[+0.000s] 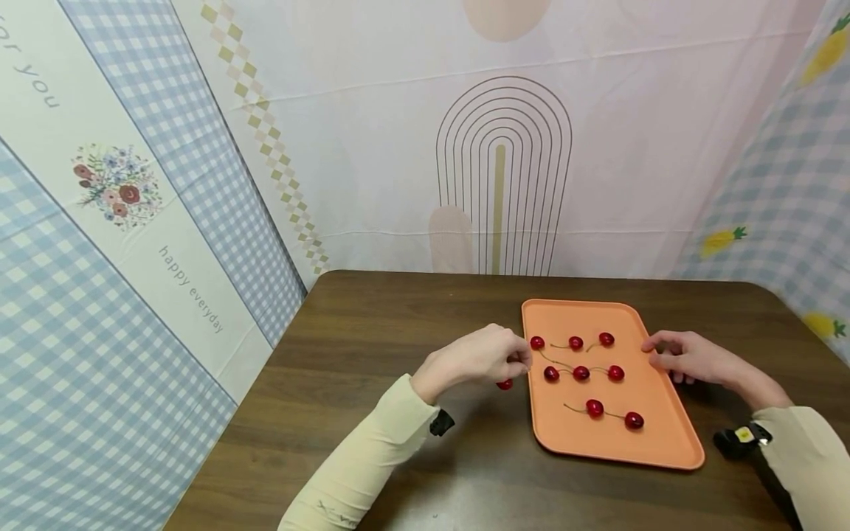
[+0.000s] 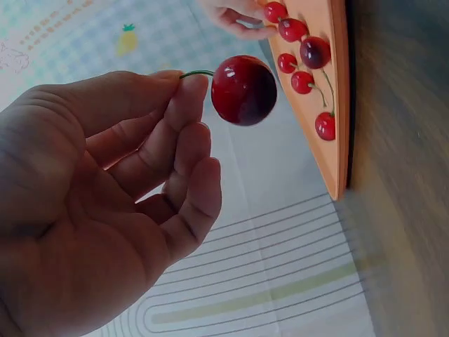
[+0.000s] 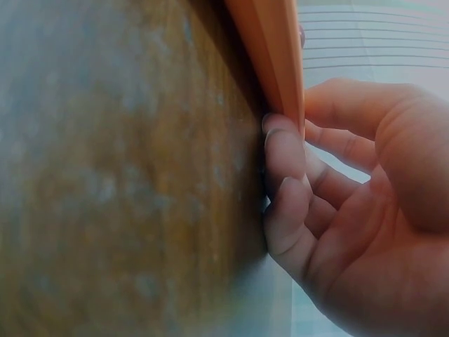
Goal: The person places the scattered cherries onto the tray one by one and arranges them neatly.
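Note:
My left hand [image 1: 481,359] pinches the thin green stem of a cherry [image 2: 244,90] between thumb and forefinger. In the head view that dark red, glossy cherry hangs under the hand, just left of the orange tray [image 1: 554,431], partly covered by the fingers. At the tray's right edge, my right hand [image 1: 700,358] holds the rim, fingertips against its outer side in the right wrist view. Several cherries with stems lie on the tray in rough rows, among them a cherry [image 1: 616,373] nearest the right hand and a cherry [image 1: 634,420] toward the front.
The tray lies on a dark brown wooden table [image 1: 372,317], right of its middle. Behind the table hangs a pale cloth [image 1: 372,162] with arch lines. Blue checked cloths hang at both sides. A black strap [image 1: 737,441] sits at the right wrist.

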`<action>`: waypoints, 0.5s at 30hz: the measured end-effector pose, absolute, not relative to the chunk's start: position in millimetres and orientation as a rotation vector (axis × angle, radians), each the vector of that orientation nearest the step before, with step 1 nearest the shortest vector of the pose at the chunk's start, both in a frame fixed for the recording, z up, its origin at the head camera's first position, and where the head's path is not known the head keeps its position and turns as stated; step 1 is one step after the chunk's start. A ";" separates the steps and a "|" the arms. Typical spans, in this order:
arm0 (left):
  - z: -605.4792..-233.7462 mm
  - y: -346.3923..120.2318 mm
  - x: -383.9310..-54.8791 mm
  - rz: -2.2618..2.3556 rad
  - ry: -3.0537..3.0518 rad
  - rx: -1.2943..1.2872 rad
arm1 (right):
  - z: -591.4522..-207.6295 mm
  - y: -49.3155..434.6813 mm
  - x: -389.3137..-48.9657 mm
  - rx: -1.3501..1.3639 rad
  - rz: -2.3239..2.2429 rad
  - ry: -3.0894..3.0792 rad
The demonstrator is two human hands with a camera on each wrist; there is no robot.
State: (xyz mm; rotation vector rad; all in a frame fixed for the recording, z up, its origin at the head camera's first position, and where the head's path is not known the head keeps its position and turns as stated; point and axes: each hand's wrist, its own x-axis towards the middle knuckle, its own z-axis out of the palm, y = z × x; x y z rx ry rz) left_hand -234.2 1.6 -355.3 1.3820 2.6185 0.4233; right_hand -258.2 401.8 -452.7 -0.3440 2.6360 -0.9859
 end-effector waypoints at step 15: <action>-385.0 31.7 -246.7 0.604 2.637 1.267 | -449.3 400.7 -258.6 -0.354 -0.987 2.632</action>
